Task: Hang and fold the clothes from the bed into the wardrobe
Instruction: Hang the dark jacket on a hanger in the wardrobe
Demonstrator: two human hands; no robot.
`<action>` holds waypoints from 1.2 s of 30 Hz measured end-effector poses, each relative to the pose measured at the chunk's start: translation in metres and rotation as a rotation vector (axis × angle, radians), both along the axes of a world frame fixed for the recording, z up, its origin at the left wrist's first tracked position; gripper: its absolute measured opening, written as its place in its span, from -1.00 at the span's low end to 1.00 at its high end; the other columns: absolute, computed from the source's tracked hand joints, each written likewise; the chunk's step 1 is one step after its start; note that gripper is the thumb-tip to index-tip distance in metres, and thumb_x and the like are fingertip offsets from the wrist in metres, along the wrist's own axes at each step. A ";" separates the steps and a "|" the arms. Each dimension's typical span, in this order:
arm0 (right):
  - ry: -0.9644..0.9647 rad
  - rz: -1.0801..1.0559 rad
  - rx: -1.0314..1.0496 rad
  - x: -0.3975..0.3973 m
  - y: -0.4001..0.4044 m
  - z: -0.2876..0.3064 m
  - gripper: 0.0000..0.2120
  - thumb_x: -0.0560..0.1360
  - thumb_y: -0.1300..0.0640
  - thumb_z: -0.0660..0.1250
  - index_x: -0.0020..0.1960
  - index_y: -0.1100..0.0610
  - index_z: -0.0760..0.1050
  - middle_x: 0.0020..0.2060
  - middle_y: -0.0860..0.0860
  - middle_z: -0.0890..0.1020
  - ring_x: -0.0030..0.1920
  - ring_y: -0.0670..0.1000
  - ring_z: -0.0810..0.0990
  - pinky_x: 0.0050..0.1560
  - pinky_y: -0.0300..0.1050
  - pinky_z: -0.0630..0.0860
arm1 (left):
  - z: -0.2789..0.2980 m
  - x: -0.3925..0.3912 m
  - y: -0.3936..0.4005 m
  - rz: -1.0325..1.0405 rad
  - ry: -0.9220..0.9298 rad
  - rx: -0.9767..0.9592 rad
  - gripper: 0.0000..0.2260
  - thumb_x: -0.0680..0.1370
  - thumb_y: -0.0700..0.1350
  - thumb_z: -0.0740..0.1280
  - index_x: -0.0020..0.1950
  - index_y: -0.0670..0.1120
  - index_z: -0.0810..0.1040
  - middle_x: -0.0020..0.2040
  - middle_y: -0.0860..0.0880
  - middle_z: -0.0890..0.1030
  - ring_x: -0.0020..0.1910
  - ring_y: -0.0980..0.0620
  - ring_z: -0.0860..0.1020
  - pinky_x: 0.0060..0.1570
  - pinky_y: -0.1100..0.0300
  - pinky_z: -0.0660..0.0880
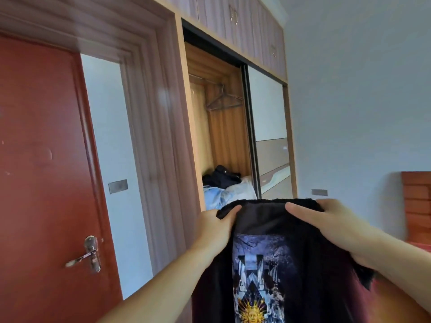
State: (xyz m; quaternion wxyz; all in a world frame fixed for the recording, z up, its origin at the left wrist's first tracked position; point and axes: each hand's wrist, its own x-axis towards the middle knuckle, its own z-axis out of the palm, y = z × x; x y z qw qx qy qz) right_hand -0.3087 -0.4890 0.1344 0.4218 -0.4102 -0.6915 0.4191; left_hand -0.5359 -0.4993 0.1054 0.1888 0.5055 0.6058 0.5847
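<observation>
I hold up a black garment (pixel 268 231) with a printed picture of a sun and buildings on it, low in the middle of the view. My left hand (pixel 215 226) grips its top left edge, thumb on the front. My right hand (pixel 326 221) grips the top right edge the same way. Ahead stands the wardrobe (pixel 224 136), its left side open. Empty hangers (pixel 222 100) hang from the rail inside. On its shelf lie a dark garment (pixel 220 177) and a light blue one (pixel 227 193).
A red door (pixel 44 159) with a metal handle (pixel 89 254) is at the left, beside a wooden door frame (pixel 161 136). The wardrobe's mirrored sliding door (pixel 270 134) covers its right half. An orange wooden headboard (pixel 417 203) shows at the right edge.
</observation>
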 end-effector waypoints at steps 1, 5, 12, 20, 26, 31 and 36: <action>0.028 -0.011 0.018 -0.013 0.020 0.000 -0.72 0.44 -0.15 0.41 -0.15 0.07 0.68 -0.25 -0.05 0.73 -0.22 -0.04 0.71 0.01 -0.04 0.59 | 0.004 -0.008 0.015 0.032 0.002 -0.002 -0.58 0.49 0.21 0.38 -0.16 -0.18 0.67 -0.15 -0.16 0.70 -0.24 0.01 0.60 -0.22 0.20 0.42; 0.111 -0.031 0.094 -0.067 0.093 0.014 -0.66 0.49 -0.19 0.34 -0.19 0.07 0.65 -0.32 -0.10 0.70 -0.22 -0.09 0.68 -0.15 -0.14 0.56 | 0.023 -0.038 0.063 0.068 -0.019 0.024 -0.48 0.50 0.31 0.28 -0.10 -0.17 0.61 -0.24 -0.09 0.64 -0.23 -0.01 0.60 -0.22 0.17 0.39; 0.160 -0.035 0.216 -0.159 0.212 0.035 -0.40 0.49 -0.24 0.30 -0.02 0.36 0.51 -0.12 0.28 0.61 -0.11 0.21 0.66 -0.08 0.06 0.59 | 0.038 -0.091 0.171 0.023 0.009 0.182 -0.49 0.48 0.35 0.26 -0.21 -0.10 0.60 -0.27 0.01 0.66 -0.19 0.00 0.63 -0.04 0.07 0.54; 0.120 -0.103 0.322 -0.236 0.357 0.055 -0.40 0.54 -0.21 0.24 -0.05 0.41 0.47 -0.20 0.33 0.59 -0.26 0.15 0.59 -0.19 -0.03 0.48 | 0.053 -0.161 0.331 -0.037 -0.057 0.269 -0.61 0.45 0.29 0.34 0.04 0.02 0.45 -0.12 0.11 0.58 -0.18 0.29 0.54 -0.21 0.50 0.42; 0.178 -0.049 0.267 -0.264 0.449 0.078 -0.51 0.54 -0.20 0.24 -0.08 0.25 0.58 -0.19 0.20 0.68 -0.15 0.17 0.68 -0.02 0.09 0.60 | 0.077 -0.182 0.431 -0.225 0.165 0.198 -0.46 0.35 0.32 0.43 0.24 0.18 0.40 0.04 0.24 0.60 0.01 0.40 0.54 -0.03 0.43 0.46; 0.289 0.039 0.272 -0.281 0.528 0.100 -0.57 0.53 -0.11 0.31 -0.09 0.30 0.59 -0.21 0.20 0.67 -0.18 0.15 0.69 -0.08 0.06 0.63 | 0.098 -0.189 0.506 -0.300 0.394 0.136 -0.12 0.20 0.29 0.57 0.42 0.17 0.26 0.10 0.26 0.60 0.08 0.37 0.54 0.14 0.35 0.47; 0.381 0.207 0.283 -0.287 0.616 0.129 -0.58 0.54 -0.08 0.32 -0.10 0.32 0.58 -0.21 0.22 0.67 -0.20 0.13 0.69 -0.16 0.00 0.63 | 0.126 -0.180 0.579 -0.162 0.459 0.126 -0.05 0.12 0.26 0.62 0.41 0.20 0.25 0.12 0.27 0.60 0.08 0.33 0.57 0.16 0.25 0.52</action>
